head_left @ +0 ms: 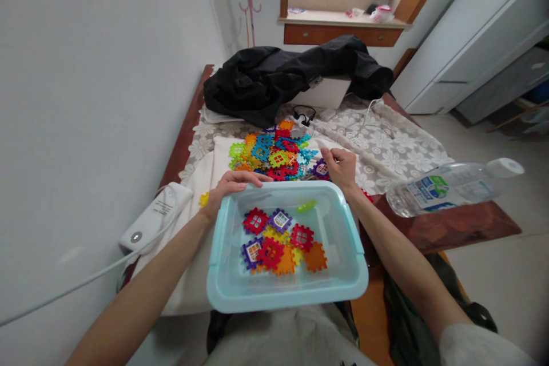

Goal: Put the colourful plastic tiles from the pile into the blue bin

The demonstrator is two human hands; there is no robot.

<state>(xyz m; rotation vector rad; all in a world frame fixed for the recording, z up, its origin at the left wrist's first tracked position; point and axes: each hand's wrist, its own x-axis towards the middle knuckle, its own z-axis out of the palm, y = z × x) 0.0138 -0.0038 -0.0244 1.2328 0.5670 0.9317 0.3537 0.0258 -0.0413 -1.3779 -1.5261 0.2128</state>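
My left hand [234, 185] lies flat, fingers loose, on the far rim of the tub [240, 297], a glossy pale-blue plastic box with rounded corners. My right hand [342, 168] pinches a purple tile [319, 169] at the edge of the pile [274, 151] of toothed, windowed plastic squares on the lace cloth [386, 148]. More tiles [278, 243] lie flat inside the tub.
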